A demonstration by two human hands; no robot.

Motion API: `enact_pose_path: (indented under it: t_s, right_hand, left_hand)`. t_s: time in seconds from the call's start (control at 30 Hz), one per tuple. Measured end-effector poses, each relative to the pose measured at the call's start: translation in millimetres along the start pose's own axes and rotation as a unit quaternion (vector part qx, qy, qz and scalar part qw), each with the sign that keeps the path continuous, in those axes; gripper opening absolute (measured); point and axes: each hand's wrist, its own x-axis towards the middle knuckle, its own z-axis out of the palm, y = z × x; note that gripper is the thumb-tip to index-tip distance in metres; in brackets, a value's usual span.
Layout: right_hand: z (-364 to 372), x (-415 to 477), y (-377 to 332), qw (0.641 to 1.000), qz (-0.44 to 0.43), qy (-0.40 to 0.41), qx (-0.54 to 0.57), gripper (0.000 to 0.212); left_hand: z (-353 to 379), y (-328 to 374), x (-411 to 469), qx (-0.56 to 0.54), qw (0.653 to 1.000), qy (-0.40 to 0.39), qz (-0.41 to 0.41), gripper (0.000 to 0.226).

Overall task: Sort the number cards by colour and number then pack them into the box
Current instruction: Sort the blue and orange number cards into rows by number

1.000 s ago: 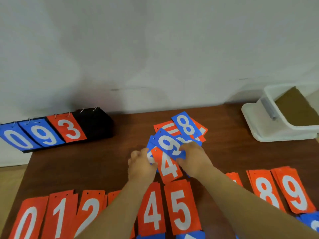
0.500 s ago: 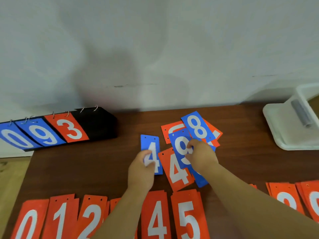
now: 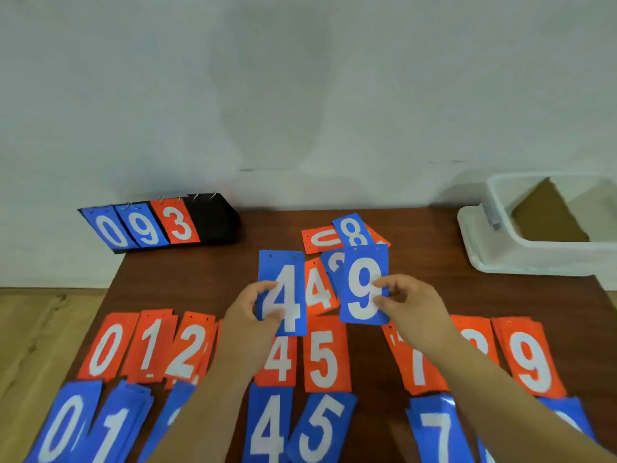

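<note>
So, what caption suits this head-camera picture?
Left hand holds a blue 4 card, right hand a blue 9 card, over the sorted card rows.

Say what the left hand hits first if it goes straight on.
Likely the loose red 4, beside the blue 4 the left hand holds; depth unclear, it may pass above.

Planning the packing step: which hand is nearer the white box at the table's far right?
Right. The right hand, pinching the blue 9 card, is left of the white box and closer to the camera; the left hand, holding the blue 4 card, sits even farther left.
</note>
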Motion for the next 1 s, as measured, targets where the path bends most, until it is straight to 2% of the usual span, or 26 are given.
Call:
enact_pose_path:
  t_s: [0.13,0.27,0.43,0.63,0.77,1.0]
  right_hand:
    - [-42,-64,24,1.0,-0.028,-0.01,-0.006,0.031]
    - [-81,-118,72,0.999,-0.018,-0.023,-0.027,0.032]
    - [-150,-166,126,0.998,0.021,0.026,-0.046,0.031]
    - [-209,-200,198,0.985,0.12,0.101,-0.073,0.031]
    - [-219,-209,235,0.979,0.174,0.077,-0.071,0.032]
    - [-213,-195,262,0.976,0.192,0.07,-0.081,0.029]
  left_hand:
    - [29,-24,-83,-0.029,0.999,0.005,-0.017,0.037]
    - [75,-46,-143,-0.017,0.999,-0.026,-0.042,0.039]
    - [147,-37,-190,-0.01,0.996,-0.084,-0.028,0.038]
    - [223,-21,-223,0.008,0.989,-0.149,0.002,0.037]
    - [243,-25,-229,0.021,0.985,-0.173,0.004,0.038]
    - [244,-38,-221,0.03,0.983,-0.176,-0.034,0.033]
